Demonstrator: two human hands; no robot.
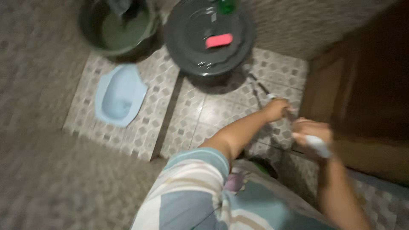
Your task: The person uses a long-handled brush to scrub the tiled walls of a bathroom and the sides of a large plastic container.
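Striped cloth in pale blue, cream and grey fills the bottom of the view, closest to the lens, with both bare forearms reaching out past it. The right hand has its fingers wrapped tight around the white upper end of a long-handled tool — the left hand is curled closed around the same shaft further down. The picture is blurred, so the working end of the tool cannot be made out.

The handle looks thin, stiff and light, probably smooth plastic or metal that could slip if wet; two spaced grips like these, one at the top and one lower, seem the surest hold. Its long axis runs on a slant, from the white end near the right hand, low and right, up and left toward the floor by the basin.

Beyond the hands lies patterned tile floor. The dark round basin holds a pink oblong thing. Left of it stands a dark bucket of greenish water, and below that a light blue squat toilet set in the tiles. A brown wooden door stands at the right.
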